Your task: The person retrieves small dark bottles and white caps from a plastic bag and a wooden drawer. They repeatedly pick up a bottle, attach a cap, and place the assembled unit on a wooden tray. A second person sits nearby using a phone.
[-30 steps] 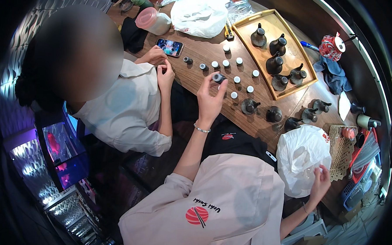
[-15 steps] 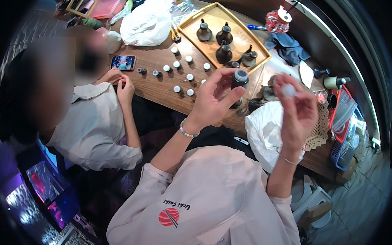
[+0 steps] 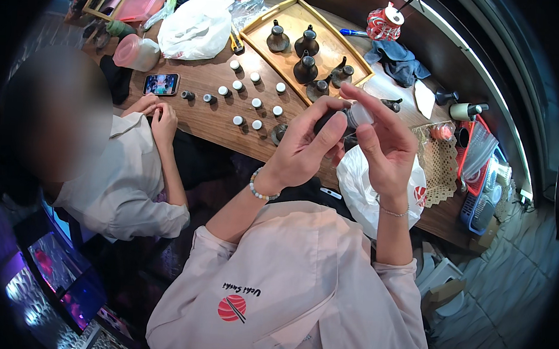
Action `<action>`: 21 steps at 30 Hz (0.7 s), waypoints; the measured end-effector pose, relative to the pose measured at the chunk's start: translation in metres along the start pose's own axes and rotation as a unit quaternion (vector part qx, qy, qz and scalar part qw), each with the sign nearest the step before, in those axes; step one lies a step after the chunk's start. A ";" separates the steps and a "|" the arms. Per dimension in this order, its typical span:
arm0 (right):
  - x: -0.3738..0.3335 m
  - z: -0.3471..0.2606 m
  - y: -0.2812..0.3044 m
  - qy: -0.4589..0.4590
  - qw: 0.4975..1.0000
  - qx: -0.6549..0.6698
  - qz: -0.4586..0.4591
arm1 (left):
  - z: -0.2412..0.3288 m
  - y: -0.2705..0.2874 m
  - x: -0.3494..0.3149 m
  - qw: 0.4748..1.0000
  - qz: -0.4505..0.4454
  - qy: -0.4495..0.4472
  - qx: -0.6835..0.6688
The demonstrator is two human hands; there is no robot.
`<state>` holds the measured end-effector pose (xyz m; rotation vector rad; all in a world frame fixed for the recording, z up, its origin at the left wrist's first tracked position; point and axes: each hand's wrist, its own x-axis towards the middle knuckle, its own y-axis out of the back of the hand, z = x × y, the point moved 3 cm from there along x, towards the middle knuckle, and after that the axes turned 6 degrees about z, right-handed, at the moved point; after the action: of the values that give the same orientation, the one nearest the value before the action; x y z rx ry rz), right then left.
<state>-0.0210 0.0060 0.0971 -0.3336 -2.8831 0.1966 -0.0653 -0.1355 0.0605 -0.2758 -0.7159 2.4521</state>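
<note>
My left hand [image 3: 299,144] is closed round a small dark bottle [image 3: 325,120], which tilts toward the right. A white cap [image 3: 361,114] sits at the bottle's mouth, with the thumb and fingers of my right hand [image 3: 389,151] about it. Whether the cap is threaded on cannot be told. Left of my hands, several small dark bottles with white caps [image 3: 256,103] stand in loose rows on the wooden table [image 3: 197,120]. Two small bottles without white caps [image 3: 209,99] stand nearer the co-worker.
Behind my hands, a wooden tray [image 3: 337,45] bears several dark spouted dispensers [image 3: 306,69]. A white plastic bag [image 3: 378,191] lies below my right hand, beside a beige lace mat [image 3: 438,175]. A co-worker's hands [image 3: 160,116] rest by a phone [image 3: 162,84]. Baskets [image 3: 471,201] stand at right.
My right hand has come left and down, bringing the white cap to the bottle's mouth. My left hand has tipped the upright bottle to the right. The whole view has shifted slightly.
</note>
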 end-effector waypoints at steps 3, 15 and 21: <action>0.004 -0.011 0.011 0.070 0.987 -0.129 -0.062 | 0.001 0.001 0.001 0.999 -0.025 0.033 -0.029; 0.014 -0.059 0.014 0.132 0.872 -0.432 -0.189 | 0.014 -0.011 0.002 0.994 0.030 0.052 0.089; 0.016 -0.066 0.006 0.173 0.824 -0.505 -0.190 | 0.010 -0.012 0.002 0.995 0.037 0.059 0.072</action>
<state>-0.0189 0.0228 0.1637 0.0626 -2.3411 -1.3352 -0.0649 -0.1299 0.0751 -0.3925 -0.4842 2.5187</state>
